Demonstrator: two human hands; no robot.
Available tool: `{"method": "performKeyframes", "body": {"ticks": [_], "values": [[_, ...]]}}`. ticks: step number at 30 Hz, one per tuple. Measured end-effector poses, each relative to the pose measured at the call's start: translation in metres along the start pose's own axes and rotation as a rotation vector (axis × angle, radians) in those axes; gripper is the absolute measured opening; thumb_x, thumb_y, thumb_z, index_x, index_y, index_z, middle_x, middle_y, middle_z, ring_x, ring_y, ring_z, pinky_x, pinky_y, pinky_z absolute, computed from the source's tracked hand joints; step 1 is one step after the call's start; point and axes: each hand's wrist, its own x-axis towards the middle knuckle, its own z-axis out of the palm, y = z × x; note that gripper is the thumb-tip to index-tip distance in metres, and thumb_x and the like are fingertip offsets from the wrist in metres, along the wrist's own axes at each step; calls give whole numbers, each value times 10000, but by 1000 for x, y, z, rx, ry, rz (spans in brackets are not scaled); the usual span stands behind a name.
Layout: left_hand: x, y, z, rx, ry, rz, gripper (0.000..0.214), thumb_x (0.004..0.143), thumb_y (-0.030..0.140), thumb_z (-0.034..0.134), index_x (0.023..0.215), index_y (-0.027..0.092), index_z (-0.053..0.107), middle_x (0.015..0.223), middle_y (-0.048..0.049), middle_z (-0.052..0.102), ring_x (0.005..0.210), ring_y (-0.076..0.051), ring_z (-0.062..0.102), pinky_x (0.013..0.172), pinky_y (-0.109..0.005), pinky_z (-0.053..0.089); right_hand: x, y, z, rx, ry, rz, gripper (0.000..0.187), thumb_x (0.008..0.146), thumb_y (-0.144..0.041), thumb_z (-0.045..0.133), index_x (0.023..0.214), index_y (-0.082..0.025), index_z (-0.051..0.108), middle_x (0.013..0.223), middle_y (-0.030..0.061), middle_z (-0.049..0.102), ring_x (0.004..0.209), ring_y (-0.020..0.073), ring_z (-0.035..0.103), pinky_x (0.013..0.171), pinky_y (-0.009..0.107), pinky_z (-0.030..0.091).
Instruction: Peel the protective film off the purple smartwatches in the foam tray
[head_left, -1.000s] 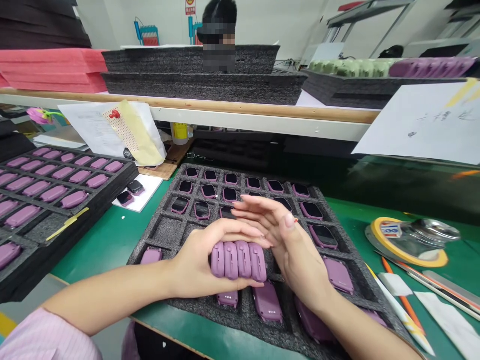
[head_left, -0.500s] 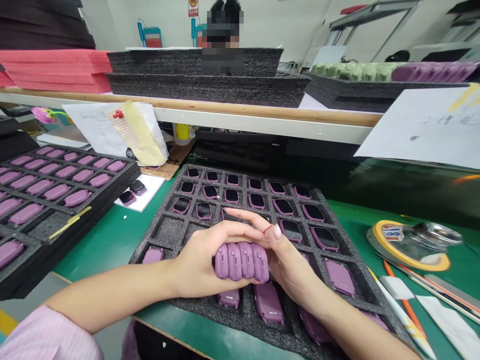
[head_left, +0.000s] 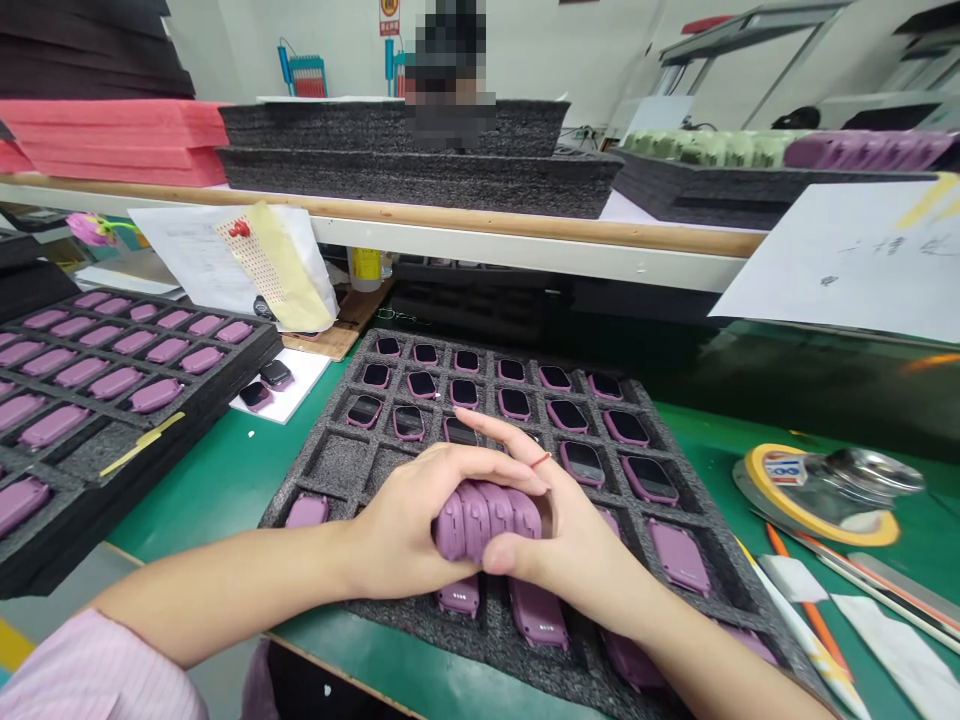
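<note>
My left hand is wrapped round a stack of several purple watch cases, held on edge above the near rows of a dark foam tray. My right hand closes on the same stack from the right, thumb under it and fingers over the top beside my left fingers. The tray's far pockets hold purple watches lying screen up. Its near pockets hold purple cases lying back up.
A second foam tray of purple cases lies at the left, with two loose watches on white paper beside it. A tape roll with a metal dish, pencils and strips lie at the right. Foam trays fill the shelf; a person stands behind.
My right hand, held open beside the stack a second ago, has moved left and closed on it. My left hand kept its hold in nearly the same place.
</note>
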Motion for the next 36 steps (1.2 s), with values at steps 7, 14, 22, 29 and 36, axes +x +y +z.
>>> {"method": "performKeyframes", "body": {"ticks": [7,14,22,29,36], "values": [[-1,-7,5,152,88,113,642,892,296,657,1470,264,378,1406,-136,443,1405,-286,374,1169,-467,362,1,-5,9,-159,164,-125,994,622,-243,907,1476,-296,401,1381,84,628,1048,237,728,889,351,631],[2,5,6,-466,34,-497,1120,608,380,925,1514,299,272,1463,-144,460,1329,-315,500,1089,-471,431,-2,1,6,-523,217,-399,1011,745,-171,808,1565,-340,241,1169,24,736,1101,242,703,1005,415,576],[14,0,0,-1135,137,-900,522,696,454,865,1082,146,696,992,-97,752,833,-174,721,771,-268,536,5,-2,-7,-612,112,-393,748,761,-199,811,1409,-302,452,1289,69,669,1191,248,653,1010,421,560],[13,0,-10,-1250,127,-856,400,768,425,821,1046,151,735,1036,-92,771,932,-191,724,853,-299,556,5,-16,-12,-454,220,-445,400,753,-253,839,1094,-255,629,1142,54,736,1105,239,694,1009,431,552],[11,-3,-7,-1203,127,-830,406,740,440,836,1011,149,750,943,-95,776,774,-164,729,630,-204,558,5,-19,-8,-439,256,-500,78,806,-232,786,822,-254,714,1099,56,752,1031,246,713,843,398,618]]}}
